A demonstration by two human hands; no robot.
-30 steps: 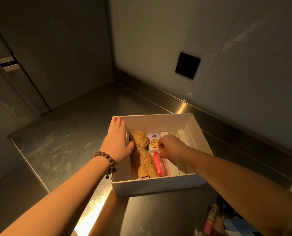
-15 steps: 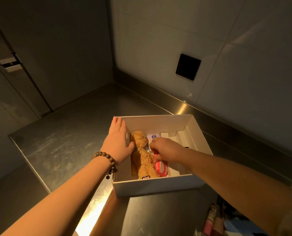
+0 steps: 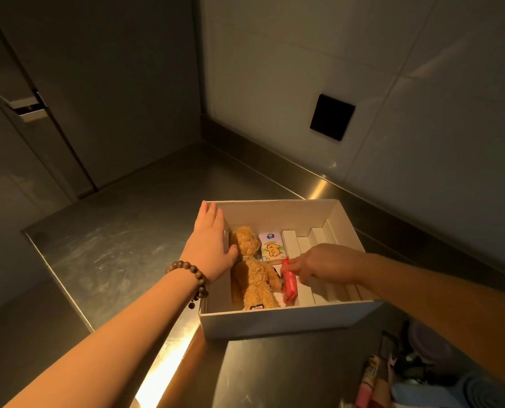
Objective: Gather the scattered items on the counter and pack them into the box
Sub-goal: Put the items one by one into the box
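Observation:
A white cardboard box (image 3: 277, 322) stands at the front edge of the steel counter (image 3: 133, 228). Inside lie a tan teddy bear (image 3: 254, 269), a white tissue pack with a yellow cartoon animal (image 3: 271, 245) and a red packet (image 3: 290, 282). My left hand (image 3: 211, 242) rests flat against the box's left wall, thumb inside by the bear's head. My right hand (image 3: 324, 263) reaches over the box and pinches the top end of the red packet beside the bear. White ribbed dividers (image 3: 310, 240) fill the box's right half.
The tiled wall with a black square plate (image 3: 332, 116) runs behind the box. A dark cabinet door (image 3: 54, 113) stands at the back left. Below the counter at the lower right sit bottles and bags (image 3: 398, 381).
My right hand has drawn back to the right from above the bear and tissue pack, uncovering them. It now holds the red packet by its top end. The left hand has stayed put.

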